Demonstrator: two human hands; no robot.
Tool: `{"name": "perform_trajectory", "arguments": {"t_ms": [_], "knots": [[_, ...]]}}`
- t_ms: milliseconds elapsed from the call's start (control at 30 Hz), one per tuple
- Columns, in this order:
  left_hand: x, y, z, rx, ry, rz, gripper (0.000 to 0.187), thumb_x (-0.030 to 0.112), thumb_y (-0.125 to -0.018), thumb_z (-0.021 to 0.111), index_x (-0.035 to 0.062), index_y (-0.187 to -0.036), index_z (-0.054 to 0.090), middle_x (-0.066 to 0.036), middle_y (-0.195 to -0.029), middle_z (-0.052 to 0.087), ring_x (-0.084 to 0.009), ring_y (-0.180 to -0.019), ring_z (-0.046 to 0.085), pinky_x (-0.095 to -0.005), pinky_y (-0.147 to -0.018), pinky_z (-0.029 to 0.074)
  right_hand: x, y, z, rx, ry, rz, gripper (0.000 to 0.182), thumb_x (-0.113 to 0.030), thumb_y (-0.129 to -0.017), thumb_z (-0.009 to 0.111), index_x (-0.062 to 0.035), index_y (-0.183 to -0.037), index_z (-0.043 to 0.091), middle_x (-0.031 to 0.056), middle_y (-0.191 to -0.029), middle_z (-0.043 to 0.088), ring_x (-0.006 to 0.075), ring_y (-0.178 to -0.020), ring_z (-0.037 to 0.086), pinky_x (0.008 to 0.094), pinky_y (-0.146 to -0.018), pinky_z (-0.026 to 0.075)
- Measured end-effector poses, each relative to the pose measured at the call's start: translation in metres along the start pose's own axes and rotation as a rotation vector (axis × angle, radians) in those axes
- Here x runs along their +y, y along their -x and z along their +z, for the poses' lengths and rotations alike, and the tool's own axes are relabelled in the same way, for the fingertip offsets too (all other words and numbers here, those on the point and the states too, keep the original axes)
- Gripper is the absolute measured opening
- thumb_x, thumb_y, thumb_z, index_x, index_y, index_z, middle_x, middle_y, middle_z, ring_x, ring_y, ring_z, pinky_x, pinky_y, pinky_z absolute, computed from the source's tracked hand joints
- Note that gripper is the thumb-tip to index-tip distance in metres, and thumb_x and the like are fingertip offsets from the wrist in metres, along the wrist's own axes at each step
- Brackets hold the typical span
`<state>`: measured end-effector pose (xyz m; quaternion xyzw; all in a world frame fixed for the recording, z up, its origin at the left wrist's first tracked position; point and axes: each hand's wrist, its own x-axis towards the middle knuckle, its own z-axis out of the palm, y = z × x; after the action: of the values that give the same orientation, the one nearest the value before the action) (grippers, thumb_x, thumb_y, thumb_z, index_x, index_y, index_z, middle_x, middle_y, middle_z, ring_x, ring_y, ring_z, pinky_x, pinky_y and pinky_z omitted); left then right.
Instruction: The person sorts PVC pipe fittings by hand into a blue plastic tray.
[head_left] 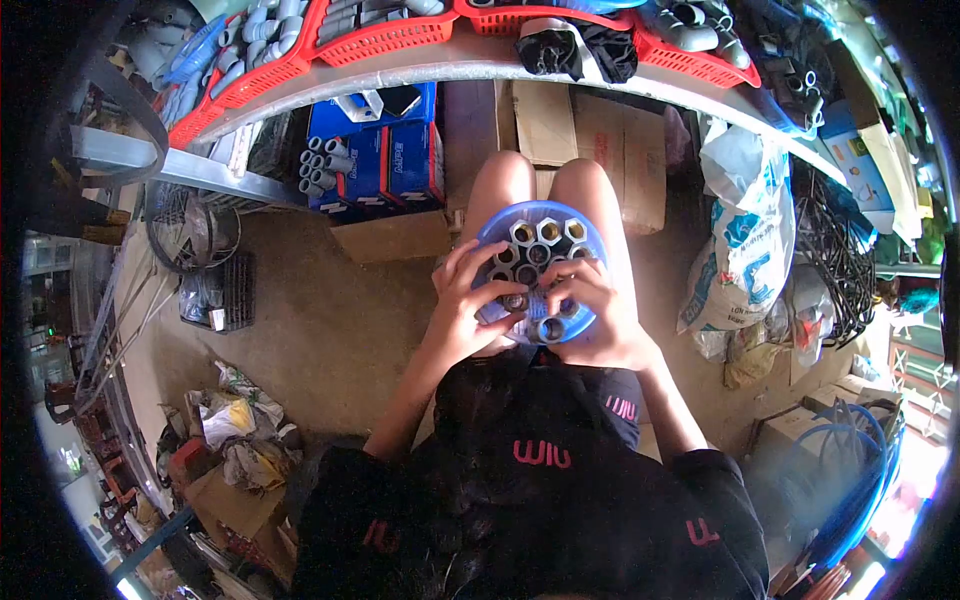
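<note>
On my lap sits a round blue plastic basket packed with grey pipe fittings, stood on end. Those along the far side have hexagonal collars, and brass shows inside some, such as this threaded fitting. My left hand reaches over the basket's left side, thumb and index finger closed around a grey pipe fitting near the front. From the right, my right hand curls its fingers around another fitting, partly hidden under them. A loose-looking grey fitting shows at the near rim.
Red baskets of grey pipe fittings line the shelf ahead. Below it are blue boxes with short pipe pieces and cardboard boxes. White sacks stand right; a black crate and a rubbish heap lie left.
</note>
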<state>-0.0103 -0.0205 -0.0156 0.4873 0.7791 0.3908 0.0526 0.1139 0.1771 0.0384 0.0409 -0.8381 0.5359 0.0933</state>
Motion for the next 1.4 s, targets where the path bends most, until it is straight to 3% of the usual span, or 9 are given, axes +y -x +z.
{"name": "perform_trajectory", "arguments": {"t_ms": [133, 200, 300, 400, 567, 800, 1100, 1267, 1400], "knots": [[-0.001, 0.000, 0.001, 0.022, 0.017, 0.009, 0.039, 0.021, -0.061, 0.084, 0.0226, -0.099, 0.073, -0.004, -0.140, 0.047, -0.0337, -0.133, 0.036, -0.0480, -0.105, 0.028, 0.009, 0.024, 0.022, 0.293, -1.286, 0.390, 0.049, -0.043, -0.084, 0.065, -0.0093, -0.117, 0.052, 0.0071, -0.101, 0.058, 0.0223, -0.088, 0.058, 0.0345, -0.080, 0.048], [0.000, 0.000, 0.000, 0.019, 0.025, 0.010, 0.038, 0.021, -0.062, 0.083, 0.0224, -0.099, 0.073, -0.004, -0.140, 0.047, -0.0337, -0.132, 0.037, -0.0472, -0.105, 0.027, 0.008, 0.029, 0.014, 0.278, -1.424, 0.527, 0.054, -0.047, -0.093, 0.049, -0.0083, -0.131, 0.049, 0.0057, -0.099, 0.058, 0.0164, -0.076, 0.056, 0.0276, -0.064, 0.046], [0.001, 0.000, -0.002, 0.011, 0.061, 0.001, 0.037, 0.022, -0.064, 0.082, 0.0222, -0.100, 0.073, -0.005, -0.140, 0.047, -0.0335, -0.132, 0.037, -0.0465, -0.106, 0.026, -0.019, 0.019, 0.008, 0.316, -0.802, 0.664, 0.044, -0.030, -0.084, 0.059, -0.0069, -0.122, 0.059, 0.0050, -0.094, 0.060, 0.0183, -0.071, 0.059, 0.0271, -0.062, 0.049], [0.002, 0.000, -0.003, -0.013, 0.054, -0.024, 0.036, 0.023, -0.066, 0.080, 0.0218, -0.101, 0.073, -0.006, -0.140, 0.046, -0.0332, -0.132, 0.036, -0.0461, -0.106, 0.025, -0.039, 0.010, 0.001, 0.099, 0.138, 0.314, 0.043, -0.013, -0.076, 0.064, -0.0043, -0.118, 0.059, 0.0090, -0.096, 0.060, 0.0221, -0.079, 0.064, 0.0286, -0.069, 0.052], [0.002, 0.000, -0.003, -0.016, 0.041, -0.015, 0.036, 0.024, -0.067, 0.079, 0.0206, -0.102, 0.073, -0.006, -0.141, 0.045, -0.0329, -0.133, 0.036, -0.0467, -0.107, 0.025, -0.016, 0.014, 0.030, 0.051, 0.424, 0.114, 0.046, -0.005, -0.074, 0.072, -0.0060, -0.116, 0.055, 0.0111, -0.101, 0.059, 0.0307, -0.090, 0.065, 0.0406, -0.076, 0.055], [0.006, 0.002, -0.004, -0.014, 0.044, -0.024, 0.040, 0.023, -0.065, 0.081, 0.0187, -0.103, 0.071, -0.008, -0.143, 0.043, -0.0340, -0.133, 0.035, -0.0476, -0.107, 0.025, -0.025, 0.007, 0.021, 0.045, 0.403, 0.260, 0.034, -0.012, -0.073, 0.073, -0.0118, -0.105, 0.065, 0.0075, -0.101, 0.056, 0.0277, -0.096, 0.062, 0.0378, -0.079, 0.054], [0.037, -0.005, -0.001, -0.096, -0.174, -0.051, 0.089, 0.047, -0.071, 0.076, 0.0104, -0.143, 0.040, -0.014, -0.154, 0.030, -0.0355, -0.143, 0.023, -0.0515, -0.112, 0.023, -0.009, -0.001, 0.020, 0.106, 0.536, 0.227, 0.018, -0.006, -0.072, 0.071, -0.0088, -0.089, 0.072, 0.0081, -0.093, 0.055, 0.0270, -0.089, 0.059, 0.0379, -0.079, 0.050], [0.048, -0.012, 0.001, -0.177, -0.316, -0.070, 0.099, 0.051, -0.073, 0.073, 0.0003, -0.147, 0.031, -0.017, -0.154, 0.028, -0.0300, -0.145, 0.022, -0.0458, -0.115, 0.019, -0.002, 0.002, 0.026, 0.296, 0.472, 0.174, 0.035, -0.006, -0.081, 0.061, -0.0025, -0.115, 0.061, 0.0161, -0.122, 0.055, 0.0361, -0.114, 0.052, 0.0445, -0.098, 0.041], [0.037, -0.018, -0.004, -0.161, -0.047, -0.025, 0.100, 0.029, -0.068, 0.077, -0.0006, -0.148, 0.025, -0.021, -0.154, 0.025, -0.0338, -0.144, 0.024, -0.0475, -0.115, 0.022, -0.001, -0.008, 0.034, 0.031, 0.694, 0.246, 0.061, -0.026, -0.093, 0.046, -0.0037, -0.148, 0.031, 0.0188, -0.153, 0.030, 0.0363, -0.145, 0.020, 0.0495, -0.115, 0.016]]}}
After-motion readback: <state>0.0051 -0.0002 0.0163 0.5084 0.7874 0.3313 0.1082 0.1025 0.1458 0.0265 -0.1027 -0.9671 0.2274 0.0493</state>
